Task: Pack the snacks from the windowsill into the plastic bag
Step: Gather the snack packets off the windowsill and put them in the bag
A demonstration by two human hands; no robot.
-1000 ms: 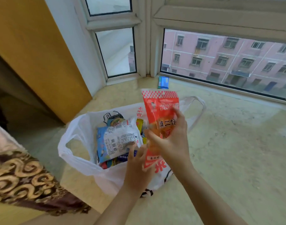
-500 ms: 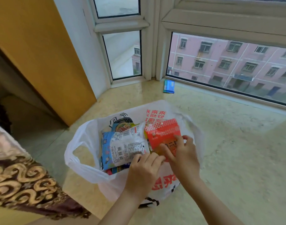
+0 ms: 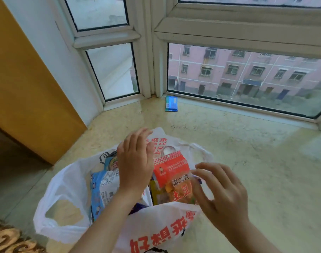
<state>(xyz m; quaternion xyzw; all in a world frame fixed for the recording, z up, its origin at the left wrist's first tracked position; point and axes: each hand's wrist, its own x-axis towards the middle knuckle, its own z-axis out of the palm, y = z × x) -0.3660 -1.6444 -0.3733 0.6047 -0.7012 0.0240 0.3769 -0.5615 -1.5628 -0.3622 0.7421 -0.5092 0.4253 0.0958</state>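
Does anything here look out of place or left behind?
One thing: a small blue packet lies alone on the windowsill by the window frame, apart from the white plastic bag that holds the other snacks. Nothing looks spilled or torn. Both hands hover open over the bag.

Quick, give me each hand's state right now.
Left hand: open, fingers straight, above the plastic bag, holding nothing.
Right hand: open, fingers spread beside the red snack packet, no grip.

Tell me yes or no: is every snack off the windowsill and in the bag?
No: a blue packet lies on the windowsill by the window corner, apart from the plastic bag.
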